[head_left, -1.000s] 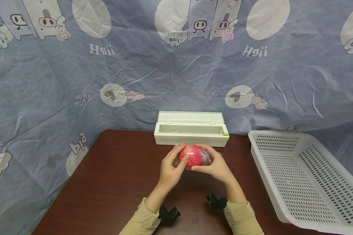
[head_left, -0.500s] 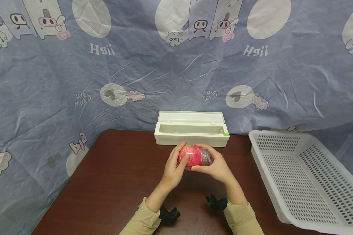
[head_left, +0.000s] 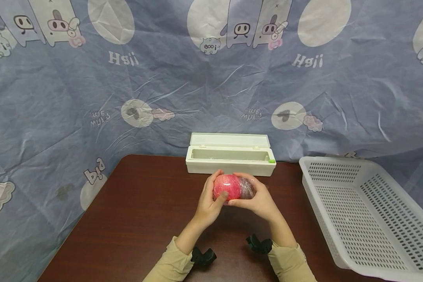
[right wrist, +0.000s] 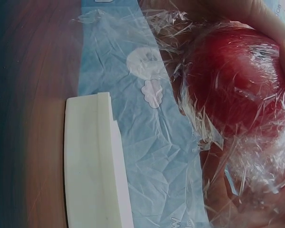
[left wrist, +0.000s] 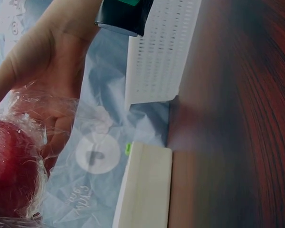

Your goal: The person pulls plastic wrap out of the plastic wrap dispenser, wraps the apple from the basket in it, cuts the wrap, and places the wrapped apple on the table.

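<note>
A red apple (head_left: 226, 186) wrapped in clear plastic wrap (head_left: 246, 188) is held above the table in the head view. My left hand (head_left: 208, 203) grips its left side, thumb across the front and fingers around the back. On the other side, my right hand (head_left: 261, 200) holds the bunched wrap between thumb and fingers. Up close in the left wrist view, loose film (left wrist: 47, 102) spreads from the apple (left wrist: 12, 166) towards the right hand's palm. Crinkled layers cover the apple (right wrist: 237, 80) in the right wrist view, with loose film ends sticking out.
Behind the hands, a long white box (head_left: 230, 168) stands with its lid raised at the back of the dark wooden table (head_left: 144, 203). To the right is a white perforated plastic basket (head_left: 319, 211). A patterned blue cloth (head_left: 197, 90) hangs behind the table.
My left hand has turned and drawn closer around the apple, and the loose film on its left side no longer shows. My right hand stays nearly in place.
</note>
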